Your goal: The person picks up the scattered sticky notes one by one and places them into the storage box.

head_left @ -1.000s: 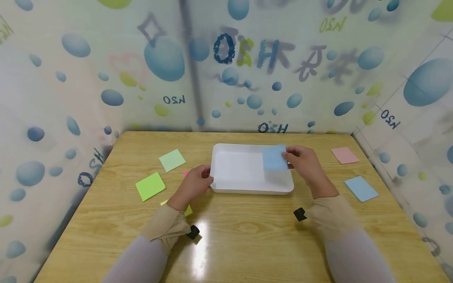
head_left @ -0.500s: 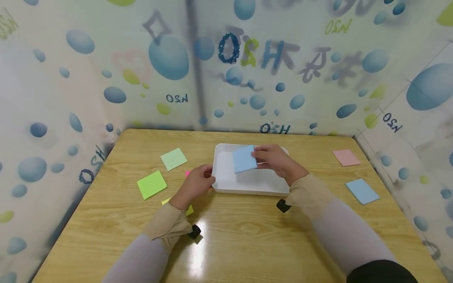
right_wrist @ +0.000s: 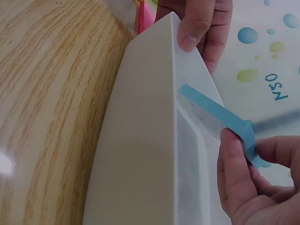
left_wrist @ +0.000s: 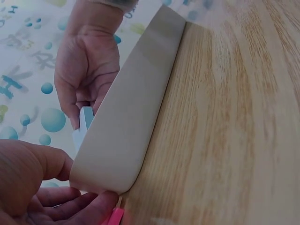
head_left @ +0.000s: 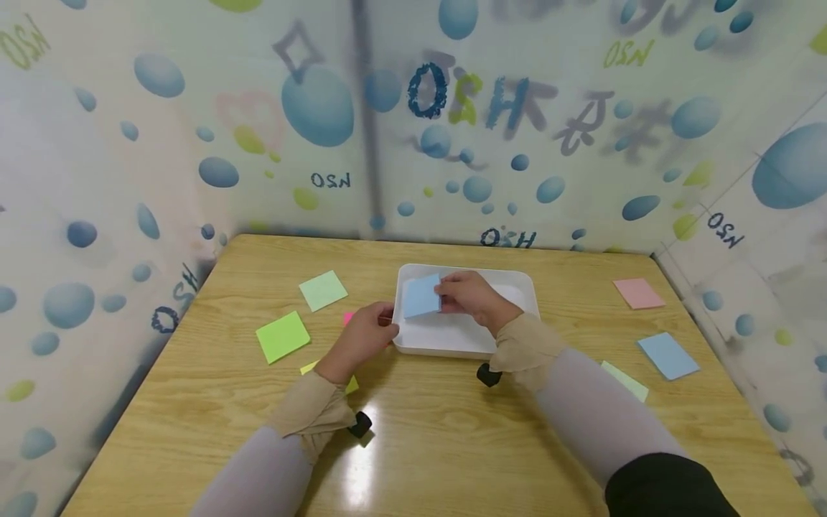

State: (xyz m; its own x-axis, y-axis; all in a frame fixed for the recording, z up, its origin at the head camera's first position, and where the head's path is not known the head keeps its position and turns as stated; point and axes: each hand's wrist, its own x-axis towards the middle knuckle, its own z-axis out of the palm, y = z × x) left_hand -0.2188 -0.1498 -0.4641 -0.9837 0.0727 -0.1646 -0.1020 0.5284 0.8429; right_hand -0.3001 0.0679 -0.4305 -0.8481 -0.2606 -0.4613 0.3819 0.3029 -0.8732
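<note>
A shallow white tray (head_left: 446, 339) stands on the wooden table. My left hand (head_left: 362, 334) grips its left end, thumb at the rim and fingers against the outside, as the left wrist view shows. Over the tray's left part, my right hand (head_left: 474, 296) pinches a blue sticky note pad (head_left: 421, 296) by its right edge. In the right wrist view the pad (right_wrist: 218, 115) is tilted, its far edge inside the tray near the left end wall. Whether the pad touches the tray floor I cannot tell.
Left of the tray lie a pale green pad (head_left: 323, 290), a bright green pad (head_left: 283, 337), and pink (head_left: 348, 317) and yellow (head_left: 352, 385) pads partly hidden by my left hand and wrist. On the right are a pink pad (head_left: 639, 294), a blue pad (head_left: 669, 356) and a pale green one (head_left: 625, 380).
My right hand has carried the blue pad leftward from the tray's right end to its left part. The pale green pad on the right has come into view. My left hand keeps its grip.
</note>
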